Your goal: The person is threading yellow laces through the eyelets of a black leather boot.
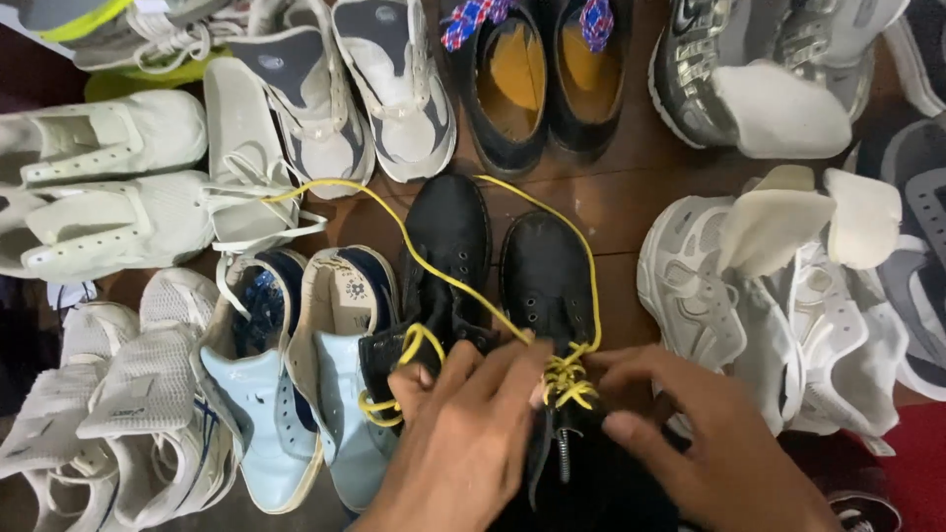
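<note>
Both hands at a pair of black boots (493,266) mid-floor: left hand (463,433) and right hand (709,443) pinch the yellow lace (572,379) at the right boot's eyelets. Light-blue sneakers (296,394) stand beside, leftward.

You're looking at black boots (493,266) showing matt, slightly scuffed leather, with woven yellow laces (567,379) and a metal zip (563,455). At lower left, pale blue shoes (296,394) are gleaming glossy; the wood floor (616,192) is shining smooth.
</note>
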